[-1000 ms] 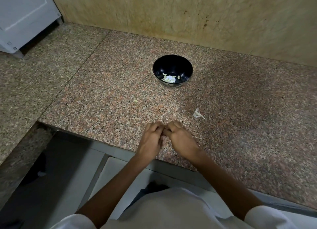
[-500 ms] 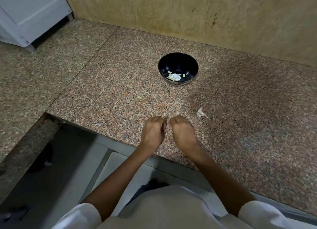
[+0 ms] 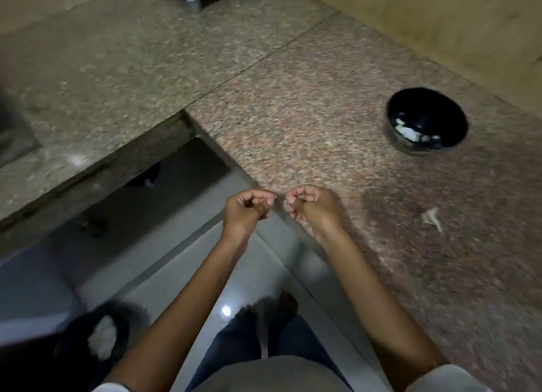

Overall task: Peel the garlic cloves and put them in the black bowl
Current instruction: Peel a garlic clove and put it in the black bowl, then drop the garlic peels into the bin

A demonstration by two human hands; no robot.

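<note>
Garlic itself stayed hidden as our curled left hand and right hand pinched shut, apart, near the black bowl; contents unclear.

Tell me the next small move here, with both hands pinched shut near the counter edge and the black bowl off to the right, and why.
Probably open the pinches over the floor to shed any skin. The left hand and right hand are curled shut, apart, at the counter edge; what they hold is too small to tell. If either holds a clove, carry it to the black bowl.
</note>
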